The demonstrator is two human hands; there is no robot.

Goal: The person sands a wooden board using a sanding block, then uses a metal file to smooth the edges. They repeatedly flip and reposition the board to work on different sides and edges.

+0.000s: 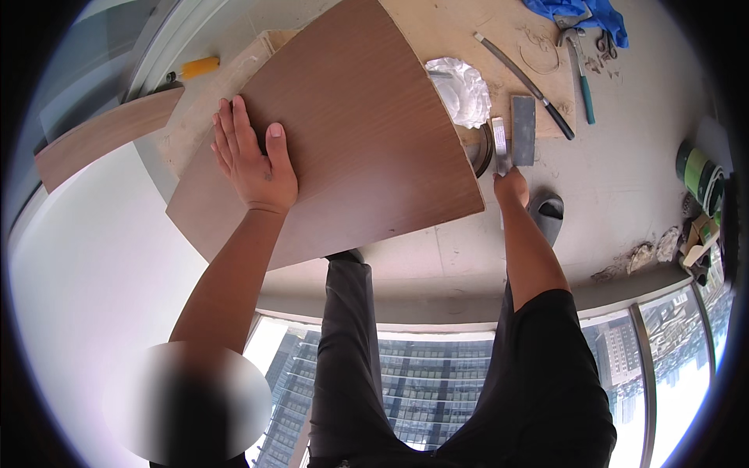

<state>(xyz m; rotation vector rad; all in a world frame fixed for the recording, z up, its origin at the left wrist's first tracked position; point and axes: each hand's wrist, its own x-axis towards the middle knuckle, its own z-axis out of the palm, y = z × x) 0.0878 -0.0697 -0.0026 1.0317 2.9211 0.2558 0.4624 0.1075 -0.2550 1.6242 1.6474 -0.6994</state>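
My left hand (254,164) lies flat on a brown wood-grain panel (357,128), thumb spread from the fingers. The panel is tilted, its near corner above my foot. Off the panel's right edge, my right hand (512,186) is closed around a flat metal tool (500,143) bearing a white label with writing. Its exact kind is unclear, as my fingers cover part of it. Just beside this tool rests a dark grey rectangular block (522,130). A dark coiled band (484,151) shows partly from under the panel's edge.
On a board (503,35) lie a black-handled file (526,85) and crumpled white wrapping (465,93). A teal-handled claw hammer (583,88), scissors (607,45) and blue sheeting (605,20) are farther right. A grey slipper (547,213), orange bottle (199,68) and brown strip (111,137) are around.
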